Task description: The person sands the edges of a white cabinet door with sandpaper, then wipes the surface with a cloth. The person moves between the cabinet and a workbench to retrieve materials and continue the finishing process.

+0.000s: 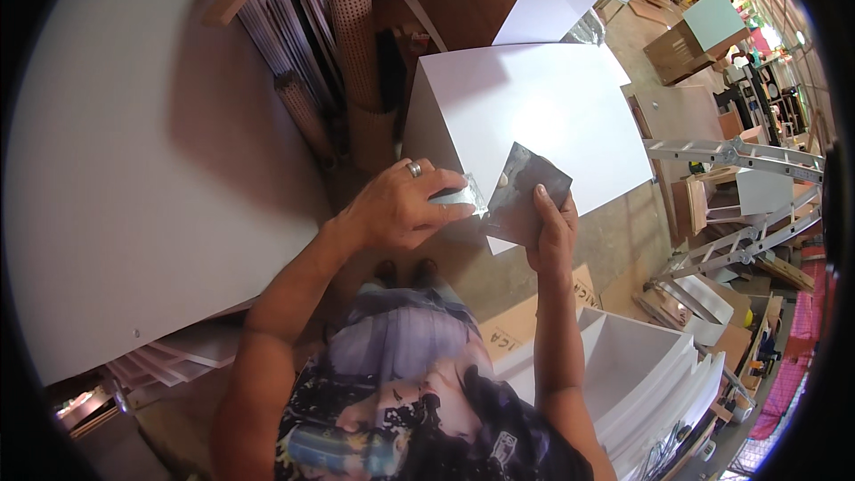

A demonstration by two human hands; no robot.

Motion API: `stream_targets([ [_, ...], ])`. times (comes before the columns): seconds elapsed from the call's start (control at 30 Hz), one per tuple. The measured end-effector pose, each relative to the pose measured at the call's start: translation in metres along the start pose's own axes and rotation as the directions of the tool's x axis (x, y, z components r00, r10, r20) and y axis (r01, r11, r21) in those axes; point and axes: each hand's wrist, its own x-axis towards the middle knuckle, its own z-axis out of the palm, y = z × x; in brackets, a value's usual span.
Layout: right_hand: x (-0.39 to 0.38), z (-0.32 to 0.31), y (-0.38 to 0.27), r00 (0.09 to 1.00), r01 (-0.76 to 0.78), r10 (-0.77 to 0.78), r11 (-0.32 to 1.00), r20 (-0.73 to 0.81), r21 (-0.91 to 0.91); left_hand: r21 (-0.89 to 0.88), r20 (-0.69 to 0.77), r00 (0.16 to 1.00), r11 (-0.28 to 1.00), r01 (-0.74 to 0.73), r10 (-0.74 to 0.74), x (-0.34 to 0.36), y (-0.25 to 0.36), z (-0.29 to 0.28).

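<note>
Partly hidden, small shiny blade (463, 198) under left hand (401, 207), right hand (552, 232) gripping grey sheet (525, 194)

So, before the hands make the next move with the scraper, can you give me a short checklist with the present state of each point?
1. Right hand has a grip on the flat metal scraper: ok.
2. Left hand pinches the clear film strip at the corner of the white panel: ok.
3. Scraper blade meets the panel at that corner: cannot tell, the blade hides the contact.
4. Fingers stay off the blade's working edge: ok, they sit on its lower part.
5. Panel top free of loose things: ok.
6. Film already lifted along the whole edge: cannot tell.
</note>
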Motion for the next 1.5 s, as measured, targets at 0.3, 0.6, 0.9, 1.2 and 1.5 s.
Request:
stream_targets([
  [0.3,0.040,-0.014,0.001,0.996,-0.050,0.052,0.998,0.066,-0.024,0.184,0.038,0.998,0.982,0.032,-0.039,0.010,0.001,0.023],
  [0.6,0.076,-0.021,0.014,0.980,-0.186,0.184,0.982,-0.077,-0.031,-0.626,-0.148,0.829,0.700,0.344,-0.540,-0.035,-0.070,0.042],
  [0.9,0.117,0.026,0.023,0.987,-0.160,0.161,0.976,-0.004,-0.150,0.005,-0.186,0.965,0.982,0.189,-0.185,0.018,-0.110,0.023],
  [1.2,0.139,0.040,0.024,0.991,-0.134,0.130,0.982,-0.037,-0.135,0.014,-0.168,0.963,0.976,0.216,-0.211,0.031,-0.133,0.026],
  [1.5,0.145,0.019,0.032,0.982,-0.161,0.162,0.987,-0.095,0.016,-0.006,-0.113,0.964,0.971,0.241,-0.240,-0.001,-0.158,0.037],
])
